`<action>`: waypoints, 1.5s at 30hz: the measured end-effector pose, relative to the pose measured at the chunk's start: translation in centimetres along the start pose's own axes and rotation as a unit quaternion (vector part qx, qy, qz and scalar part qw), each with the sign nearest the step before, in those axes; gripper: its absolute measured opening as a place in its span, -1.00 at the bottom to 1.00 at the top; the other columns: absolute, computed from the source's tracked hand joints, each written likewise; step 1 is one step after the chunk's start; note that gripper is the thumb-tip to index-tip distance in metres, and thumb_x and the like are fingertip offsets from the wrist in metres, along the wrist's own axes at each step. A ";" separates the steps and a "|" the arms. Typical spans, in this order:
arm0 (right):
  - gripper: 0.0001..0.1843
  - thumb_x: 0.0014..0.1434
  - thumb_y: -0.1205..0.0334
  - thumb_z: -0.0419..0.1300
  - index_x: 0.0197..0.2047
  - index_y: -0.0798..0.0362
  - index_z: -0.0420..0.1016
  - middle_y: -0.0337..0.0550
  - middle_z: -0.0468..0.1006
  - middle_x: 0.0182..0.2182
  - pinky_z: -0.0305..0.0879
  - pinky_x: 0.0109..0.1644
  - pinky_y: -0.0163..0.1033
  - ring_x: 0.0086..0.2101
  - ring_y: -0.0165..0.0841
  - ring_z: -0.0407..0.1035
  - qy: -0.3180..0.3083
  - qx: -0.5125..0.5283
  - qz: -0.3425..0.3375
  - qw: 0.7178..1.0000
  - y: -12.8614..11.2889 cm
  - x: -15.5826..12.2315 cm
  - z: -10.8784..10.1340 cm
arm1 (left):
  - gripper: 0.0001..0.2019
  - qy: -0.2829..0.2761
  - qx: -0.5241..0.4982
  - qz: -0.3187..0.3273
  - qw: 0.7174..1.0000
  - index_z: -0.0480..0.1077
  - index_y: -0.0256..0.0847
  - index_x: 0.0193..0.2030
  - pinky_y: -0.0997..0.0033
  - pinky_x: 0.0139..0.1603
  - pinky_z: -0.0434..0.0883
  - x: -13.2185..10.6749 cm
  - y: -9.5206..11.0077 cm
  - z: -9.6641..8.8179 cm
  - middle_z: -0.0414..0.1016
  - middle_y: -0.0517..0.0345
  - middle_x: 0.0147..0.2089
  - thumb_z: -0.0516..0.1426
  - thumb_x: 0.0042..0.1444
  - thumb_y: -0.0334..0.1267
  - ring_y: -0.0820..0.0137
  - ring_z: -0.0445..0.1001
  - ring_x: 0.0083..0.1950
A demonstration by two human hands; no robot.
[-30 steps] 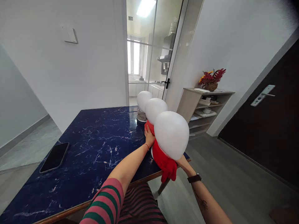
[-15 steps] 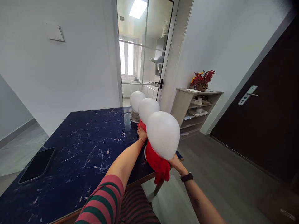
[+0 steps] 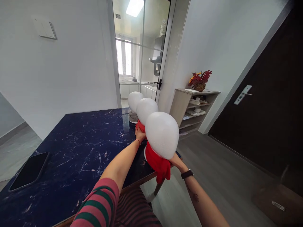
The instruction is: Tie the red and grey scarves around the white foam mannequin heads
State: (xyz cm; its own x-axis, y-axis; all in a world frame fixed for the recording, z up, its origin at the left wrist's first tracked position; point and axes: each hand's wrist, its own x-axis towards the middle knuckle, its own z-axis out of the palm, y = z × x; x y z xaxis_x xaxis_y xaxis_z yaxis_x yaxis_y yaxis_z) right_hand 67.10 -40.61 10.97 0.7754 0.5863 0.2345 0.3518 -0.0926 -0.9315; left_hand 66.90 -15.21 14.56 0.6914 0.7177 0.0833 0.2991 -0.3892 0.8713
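Note:
Three smooth white egg-shaped forms, like foam display heads, stand in a row along the table's right edge. The nearest form (image 3: 162, 134) has a red knitted cloth (image 3: 156, 160) round its base, its finger-like ends hanging over the edge. Around the middle form (image 3: 148, 110) is another red cloth (image 3: 140, 125), and my left hand (image 3: 140, 134) is closed on it at the left side. A grey-brown knitted band (image 3: 133, 117) wraps the base of the far form (image 3: 135, 101). My right hand (image 3: 174, 160) reaches behind the nearest form, its fingers hidden.
A black phone (image 3: 30, 171) lies on the dark blue marbled table (image 3: 94, 142). Beyond stand a glass door (image 3: 132, 50) and a shelf unit (image 3: 180, 104) with a basket of red leaves (image 3: 200, 82). A dark door (image 3: 260, 104) is at the right.
The whole view has shifted slightly, so the table, forms and hands appear a little further left. Both hands keep their places at the forms.

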 end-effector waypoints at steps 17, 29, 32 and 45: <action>-0.51 0.23 -0.15 -0.09 0.01 0.07 0.21 0.05 0.39 -0.10 0.30 -0.02 -0.13 -0.11 -0.23 0.35 0.478 -0.022 0.073 0.875 -0.9 -11.3 5.0 | -0.39 -0.051 -0.088 0.028 0.994 0.26 -0.15 0.17 0.10 0.18 0.32 -14.6 -6.5 -11.9 0.28 -0.11 0.27 0.22 -0.09 -0.25 0.12 0.29 0.26; -0.75 0.31 0.15 -0.03 -0.25 -0.02 0.45 -0.19 0.50 -0.38 0.25 -0.25 -0.29 -0.37 -0.35 0.38 -0.097 -0.046 -0.145 0.984 -10.9 -10.6 19.7 | -0.69 0.063 0.038 0.086 0.994 0.43 -0.08 -0.12 0.24 -0.16 0.44 -22.6 -11.7 -23.0 0.55 0.11 -0.24 0.05 0.08 -0.02 0.25 0.51 -0.26; -0.81 0.29 0.22 0.02 -0.20 -0.02 0.47 -0.27 0.48 -0.46 0.22 -0.29 -0.34 -0.44 -0.40 0.37 -0.167 -0.058 -0.155 0.972 -12.3 -6.9 23.6 | -0.69 0.068 0.044 0.091 0.993 0.43 -0.11 -0.12 0.27 -0.18 0.43 -22.7 -12.5 -23.4 0.55 0.09 -0.19 0.02 0.11 -0.04 0.28 0.49 -0.28; -0.83 0.23 0.29 0.10 -0.20 0.01 0.53 -0.34 0.45 -0.56 0.21 -0.33 -0.40 -0.49 -0.46 0.34 -0.200 -0.039 -0.105 0.973 -11.0 -5.1 27.8 | -0.70 0.061 0.019 0.061 0.996 0.46 -0.14 -0.24 0.28 -0.18 0.42 -22.7 -12.9 -23.4 0.57 0.12 -0.31 0.07 -0.01 -0.03 0.26 0.51 -0.29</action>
State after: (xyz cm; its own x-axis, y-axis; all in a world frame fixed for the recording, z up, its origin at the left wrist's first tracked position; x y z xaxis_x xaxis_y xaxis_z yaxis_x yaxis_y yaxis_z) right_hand 44.63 -20.22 12.29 0.4219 0.8636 0.2761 0.5309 0.0116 -0.8474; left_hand 31.95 -12.99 12.76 0.6398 0.7277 0.2472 0.2439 -0.4973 0.8326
